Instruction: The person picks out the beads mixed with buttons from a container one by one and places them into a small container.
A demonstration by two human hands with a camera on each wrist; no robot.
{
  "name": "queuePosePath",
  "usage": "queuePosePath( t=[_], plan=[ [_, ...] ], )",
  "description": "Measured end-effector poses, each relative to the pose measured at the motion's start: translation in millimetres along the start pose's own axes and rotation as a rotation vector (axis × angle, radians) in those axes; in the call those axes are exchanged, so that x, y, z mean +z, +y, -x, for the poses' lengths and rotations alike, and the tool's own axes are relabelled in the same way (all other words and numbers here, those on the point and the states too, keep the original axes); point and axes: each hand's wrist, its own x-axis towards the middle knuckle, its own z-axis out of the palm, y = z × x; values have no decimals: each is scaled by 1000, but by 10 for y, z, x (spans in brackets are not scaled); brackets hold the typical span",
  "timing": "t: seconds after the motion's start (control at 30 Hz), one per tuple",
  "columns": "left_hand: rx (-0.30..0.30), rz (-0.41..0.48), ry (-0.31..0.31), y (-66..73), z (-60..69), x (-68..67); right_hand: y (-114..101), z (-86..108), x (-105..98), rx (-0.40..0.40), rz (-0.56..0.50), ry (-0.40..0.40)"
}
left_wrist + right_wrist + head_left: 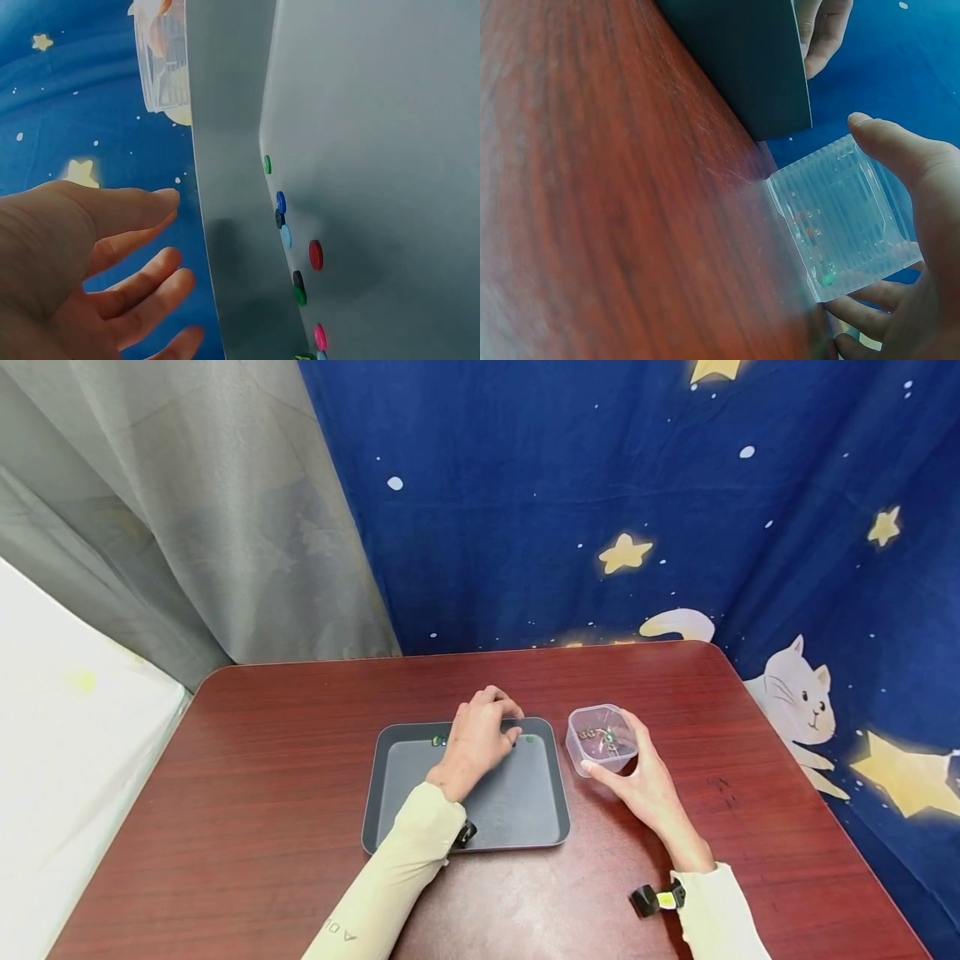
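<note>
My left hand (pixel 476 739) hovers over the far edge of a dark grey rectangular tray (pixel 517 806). In the left wrist view its thumb and fingers are spread apart and loosely bent, with nothing between them. Along the tray's far wall lie several small round coloured discs, among them a red disc (pixel 316 255), a green disc (pixel 268 164) and a blue disc (pixel 281 202). My right hand (pixel 652 789) grips a clear plastic box (pixel 609 766) between thumb and fingers, just right of the tray. A few tiny pieces, one a green piece (pixel 827 276), show inside the box.
Both stand on a reddish-brown wooden table (pixel 262 793). Behind it hangs a blue curtain (pixel 510 527) with stars and a white cat, beside a grey curtain (pixel 225 510). A white surface (pixel 67 735) borders the table on the left.
</note>
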Motion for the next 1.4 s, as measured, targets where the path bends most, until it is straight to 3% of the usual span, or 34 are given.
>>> queuePosePath(
  t=[1.4],
  plan=[
    [-84, -33, -35, -248, 84, -65, -6, 8, -10, 28, -3, -15]
  ],
)
